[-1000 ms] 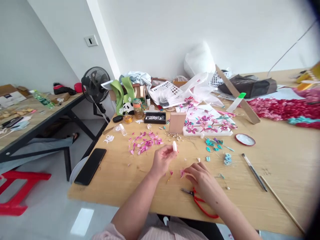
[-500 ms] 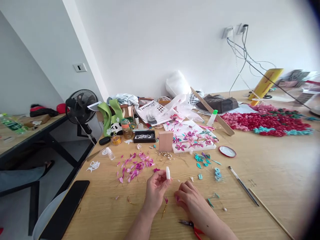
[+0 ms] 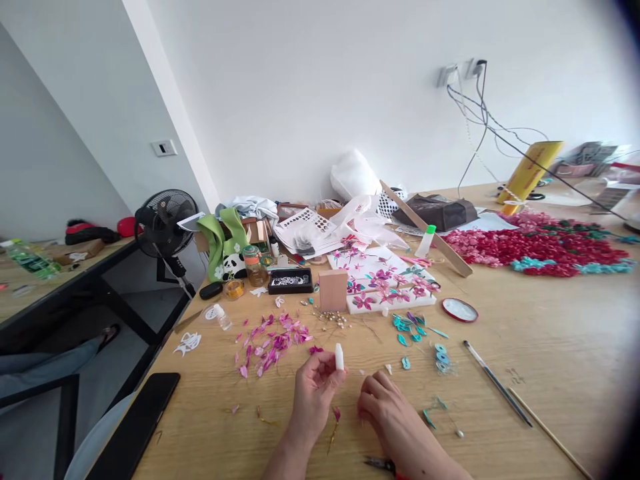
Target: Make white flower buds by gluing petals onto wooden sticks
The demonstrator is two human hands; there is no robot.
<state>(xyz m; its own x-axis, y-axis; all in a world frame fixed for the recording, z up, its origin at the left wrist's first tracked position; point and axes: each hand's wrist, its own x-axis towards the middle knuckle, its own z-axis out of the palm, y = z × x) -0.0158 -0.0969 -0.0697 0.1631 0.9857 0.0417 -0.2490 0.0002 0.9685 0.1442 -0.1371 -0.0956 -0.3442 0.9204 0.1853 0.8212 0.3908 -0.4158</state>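
A cluttered wooden table [image 3: 550, 360]. The left hand [image 3: 313, 393] is pinching a small white tube [image 3: 339, 357] upright; light and rigid, best gripped mid-body. The right hand [image 3: 387, 410] is curling over something tiny, unclear. Pink petals [image 3: 270, 337] are lying beyond.

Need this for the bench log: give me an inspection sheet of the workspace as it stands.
Surface: wooden table, light grain.
Job's things: small white tube; pink petals; petal on a wire.
Clutter: flower board, teal pieces, pliers, phone.
Hands: left hand holds the tube in its fingers; right hand curled on the table, contents hidden.
Cables: wall socket leads.
Surroundings: fan, second table.
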